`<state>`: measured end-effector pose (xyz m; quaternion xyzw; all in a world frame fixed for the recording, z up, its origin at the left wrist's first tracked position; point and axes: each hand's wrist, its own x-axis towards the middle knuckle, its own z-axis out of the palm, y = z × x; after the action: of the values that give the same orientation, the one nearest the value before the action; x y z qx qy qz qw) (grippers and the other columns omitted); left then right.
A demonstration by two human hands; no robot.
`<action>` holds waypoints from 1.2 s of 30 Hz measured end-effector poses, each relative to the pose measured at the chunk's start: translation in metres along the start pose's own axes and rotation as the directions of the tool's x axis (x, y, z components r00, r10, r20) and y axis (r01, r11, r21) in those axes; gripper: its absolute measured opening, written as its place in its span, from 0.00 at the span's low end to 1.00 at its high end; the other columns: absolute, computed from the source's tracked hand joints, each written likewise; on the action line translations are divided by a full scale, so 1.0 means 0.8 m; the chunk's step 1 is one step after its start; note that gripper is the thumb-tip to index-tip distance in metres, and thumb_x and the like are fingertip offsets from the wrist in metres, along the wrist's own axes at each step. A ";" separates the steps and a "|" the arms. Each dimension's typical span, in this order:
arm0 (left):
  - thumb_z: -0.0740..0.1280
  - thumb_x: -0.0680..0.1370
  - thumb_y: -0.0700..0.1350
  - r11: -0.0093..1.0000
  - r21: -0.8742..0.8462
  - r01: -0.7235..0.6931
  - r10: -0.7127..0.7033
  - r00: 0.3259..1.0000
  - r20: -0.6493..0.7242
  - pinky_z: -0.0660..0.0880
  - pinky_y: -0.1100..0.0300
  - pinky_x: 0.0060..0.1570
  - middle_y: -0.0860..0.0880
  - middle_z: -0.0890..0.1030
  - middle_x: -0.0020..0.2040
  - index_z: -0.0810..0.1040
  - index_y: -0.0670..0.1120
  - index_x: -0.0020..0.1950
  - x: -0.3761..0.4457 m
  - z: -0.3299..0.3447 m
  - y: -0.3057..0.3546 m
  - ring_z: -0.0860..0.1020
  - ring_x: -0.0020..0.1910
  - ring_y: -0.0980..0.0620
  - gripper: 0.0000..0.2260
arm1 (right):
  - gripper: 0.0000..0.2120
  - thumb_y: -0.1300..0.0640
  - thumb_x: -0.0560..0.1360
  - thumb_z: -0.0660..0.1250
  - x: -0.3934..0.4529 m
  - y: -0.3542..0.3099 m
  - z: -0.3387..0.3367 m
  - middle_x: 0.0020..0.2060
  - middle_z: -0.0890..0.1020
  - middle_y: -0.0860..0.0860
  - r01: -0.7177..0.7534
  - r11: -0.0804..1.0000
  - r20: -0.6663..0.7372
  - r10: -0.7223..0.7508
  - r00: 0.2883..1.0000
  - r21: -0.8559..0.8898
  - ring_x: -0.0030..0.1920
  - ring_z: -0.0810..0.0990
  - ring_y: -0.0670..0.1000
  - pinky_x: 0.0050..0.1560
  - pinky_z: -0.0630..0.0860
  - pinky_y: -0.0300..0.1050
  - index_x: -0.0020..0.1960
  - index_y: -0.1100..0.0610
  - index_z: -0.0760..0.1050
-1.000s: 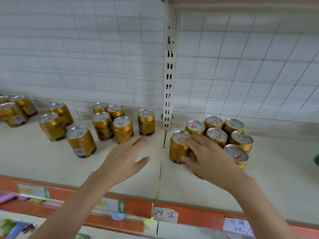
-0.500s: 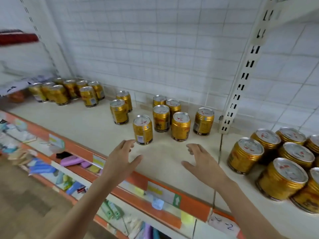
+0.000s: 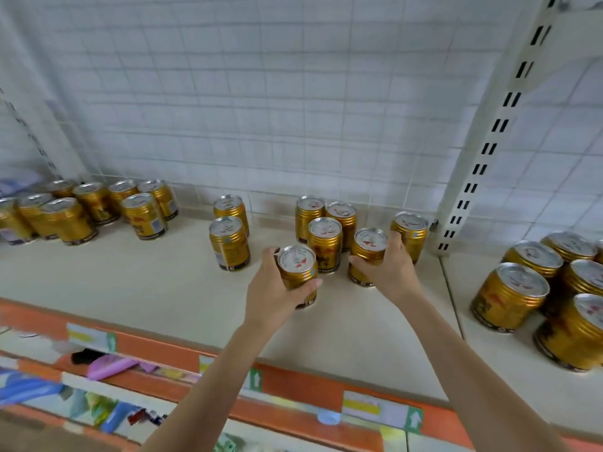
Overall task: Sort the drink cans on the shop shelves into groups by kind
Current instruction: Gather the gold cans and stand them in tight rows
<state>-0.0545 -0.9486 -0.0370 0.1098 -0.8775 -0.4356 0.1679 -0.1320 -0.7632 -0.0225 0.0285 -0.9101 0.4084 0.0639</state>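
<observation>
Cream shelf (image 3: 137, 288): holds gold cans in three clusters.
Left cluster (image 3: 81, 210): nine o'clock, by the wall.
Right cluster (image 3: 554, 288): three o'clock, past the upright (image 3: 489, 151).
Left hand (image 3: 274, 295): fingers curled round front can (image 3: 297, 269), centre.
Right hand (image 3: 388, 272): fingers wrapped round neighbouring can (image 3: 370, 249), one o'clock of it.

A cream shelf (image 3: 146, 288) runs across the view, with a seam toward its right end. Along its front edge lies an orange strip (image 3: 293, 384) bearing price tags (image 3: 362, 406) in white and yellow, some with a green arrow mark. Behind stands a white wire-grid back panel (image 3: 261, 93). A white slotted upright (image 3: 492, 132) rises at the right, leaning in the wide-angle view. On the shelf below, at lower left, lie blurred coloured packets (image 3: 111, 367), purple, blue and green.
</observation>
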 end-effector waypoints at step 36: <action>0.78 0.62 0.56 0.851 -0.320 -0.416 0.522 0.740 0.424 0.67 0.80 0.45 0.63 0.75 0.54 0.70 0.60 0.55 -0.145 0.209 0.216 0.71 0.54 0.71 0.27 | 0.28 0.49 0.63 0.78 -0.200 0.198 -0.309 0.46 0.76 0.47 -0.108 0.992 -0.306 0.081 0.949 -0.070 0.47 0.75 0.50 0.45 0.70 0.42 0.53 0.51 0.63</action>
<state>-0.0216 -0.6843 -0.0158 -0.2491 -0.8397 -0.4798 0.0519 0.0332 -0.4735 0.0006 -0.0807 -0.9067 0.3709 0.1840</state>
